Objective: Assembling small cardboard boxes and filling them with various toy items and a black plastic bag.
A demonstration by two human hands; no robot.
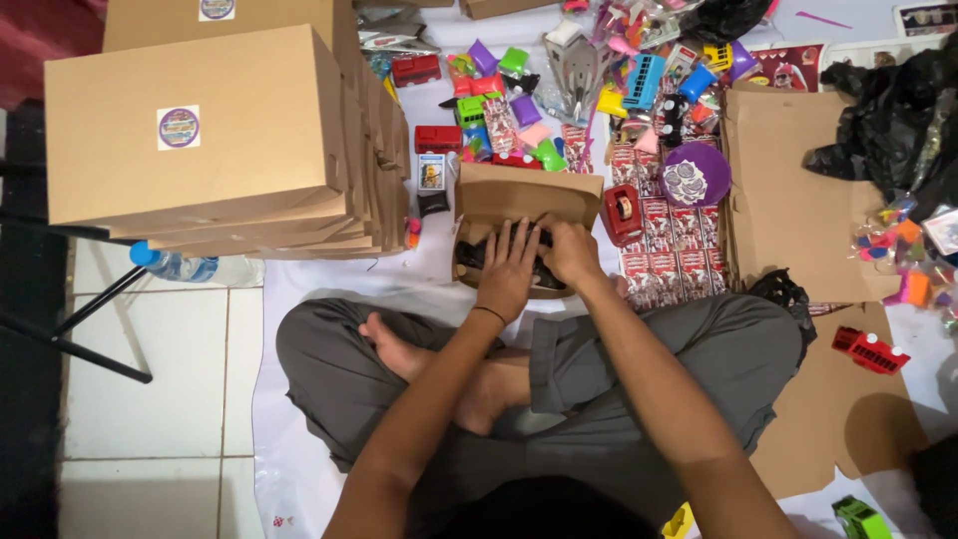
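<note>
While I sit cross-legged on the white sheet [299, 469], both hands press down into one open box [527, 200] just ahead of my feet. Left hand [509, 271] lies flat, fingers spread, on a dark item [477, 254] inside; right hand [571, 250] curls over it too, though whether it grips I can't tell. One red tape dispenser [623, 213] sits right of the box, one purple bowl [697, 175] beyond it. Left of me, a stack of closed boxes [195, 125]; I can't count them exactly. One water bottle [190, 267] lies beneath.
</note>
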